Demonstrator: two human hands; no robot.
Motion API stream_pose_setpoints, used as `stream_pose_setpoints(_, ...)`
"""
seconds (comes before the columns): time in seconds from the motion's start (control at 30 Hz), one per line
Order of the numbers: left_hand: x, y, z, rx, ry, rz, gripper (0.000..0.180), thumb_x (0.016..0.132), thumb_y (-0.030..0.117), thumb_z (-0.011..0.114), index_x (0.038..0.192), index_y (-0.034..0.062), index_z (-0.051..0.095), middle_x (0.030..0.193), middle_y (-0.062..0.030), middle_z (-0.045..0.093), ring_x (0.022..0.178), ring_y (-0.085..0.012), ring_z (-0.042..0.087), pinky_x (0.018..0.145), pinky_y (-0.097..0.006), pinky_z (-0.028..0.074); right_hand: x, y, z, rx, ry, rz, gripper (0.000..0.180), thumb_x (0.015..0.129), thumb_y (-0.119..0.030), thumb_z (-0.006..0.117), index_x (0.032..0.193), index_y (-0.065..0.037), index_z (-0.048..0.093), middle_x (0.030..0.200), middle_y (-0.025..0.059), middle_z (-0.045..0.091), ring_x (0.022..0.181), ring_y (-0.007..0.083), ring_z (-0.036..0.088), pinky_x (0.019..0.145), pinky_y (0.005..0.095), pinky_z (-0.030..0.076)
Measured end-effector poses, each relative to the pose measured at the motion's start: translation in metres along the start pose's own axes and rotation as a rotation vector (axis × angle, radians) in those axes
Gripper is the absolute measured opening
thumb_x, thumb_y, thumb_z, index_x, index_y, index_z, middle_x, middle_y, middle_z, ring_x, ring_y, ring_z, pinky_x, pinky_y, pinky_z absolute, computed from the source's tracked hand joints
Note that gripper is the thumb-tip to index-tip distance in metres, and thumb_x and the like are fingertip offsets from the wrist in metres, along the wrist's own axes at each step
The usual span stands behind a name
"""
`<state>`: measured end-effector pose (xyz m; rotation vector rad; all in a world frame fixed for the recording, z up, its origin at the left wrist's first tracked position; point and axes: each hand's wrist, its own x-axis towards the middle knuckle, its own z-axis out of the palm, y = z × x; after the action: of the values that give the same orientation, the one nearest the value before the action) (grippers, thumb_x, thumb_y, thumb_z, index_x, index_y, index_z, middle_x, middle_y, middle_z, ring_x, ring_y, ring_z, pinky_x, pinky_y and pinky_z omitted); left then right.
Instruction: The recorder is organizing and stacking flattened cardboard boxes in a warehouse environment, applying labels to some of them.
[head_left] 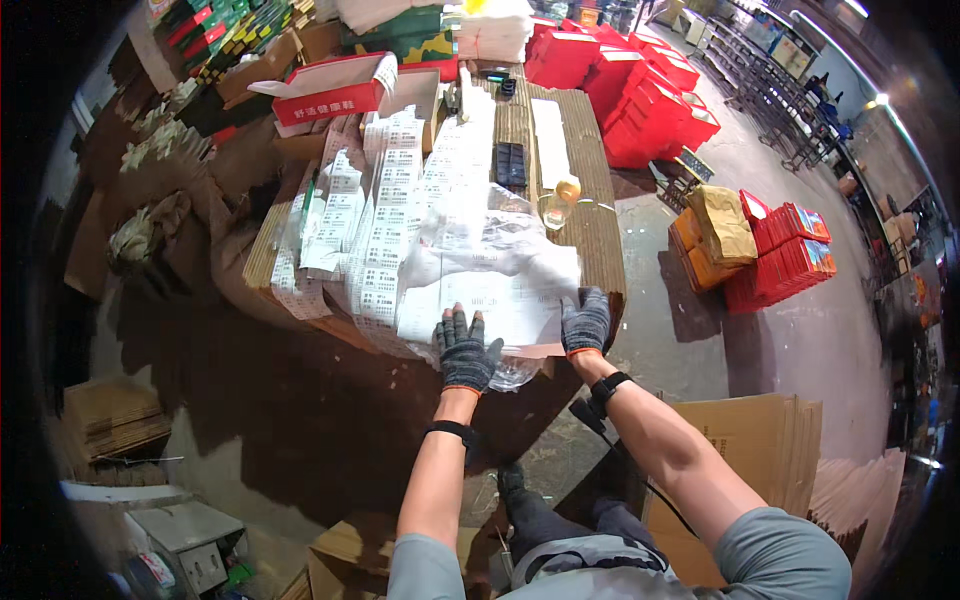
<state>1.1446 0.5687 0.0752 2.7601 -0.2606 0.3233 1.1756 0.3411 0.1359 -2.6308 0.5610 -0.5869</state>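
White sheets (505, 308) on the near end of the cardboard stack (597, 225), probably light, limp and best lifted by opposite edges, lie under the left hand (466, 354), fingers spread; whether the right hand (587, 322), toward the stack's right side, pinches them cannot be told.

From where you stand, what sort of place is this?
Probably a packing workshop or warehouse: strips of printed labels lie across stacked cardboard, red packages are piled beyond, and flattened cartons stand near the person.
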Motion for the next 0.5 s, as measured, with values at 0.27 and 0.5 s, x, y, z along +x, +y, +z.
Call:
stream_pose_setpoints(0.27, 0.008, -0.013, -0.022, -0.014, -0.032, -0.117, 0.088, 0.087, 0.054, 0.068, 0.156, 0.0104, 0.034, 0.159, -0.0309, 0.028, 0.146, -0.0486, 0.027, 0.120, -0.059, 0.019, 0.016, 0.022, -0.031, 0.689, -0.020, -0.078, 0.018, 0.093, -0.010, 0.070, 0.105, 0.004, 0.067, 0.092, 0.0177, 0.074, 0.088, 0.0250, 0.071, 0.080, 0.0352, 0.054)
stream_pose_setpoints(0.5, 0.022, 0.050, -0.083, -0.811, 0.264, -0.190, 0.070, 0.091, 0.024, 0.076, 0.147, -0.0033, 0.044, 0.145, -0.0235, 0.052, 0.133, -0.0312, 0.052, 0.108, -0.041, 0.044, 0.010, 0.093, -0.119, 1.116, -0.156, 0.230, 0.013, 0.096, -0.011, 0.069, 0.098, 0.001, 0.071, 0.090, -0.0006, 0.070, 0.081, 0.0077, 0.058, 0.074, 0.0259, 0.049)
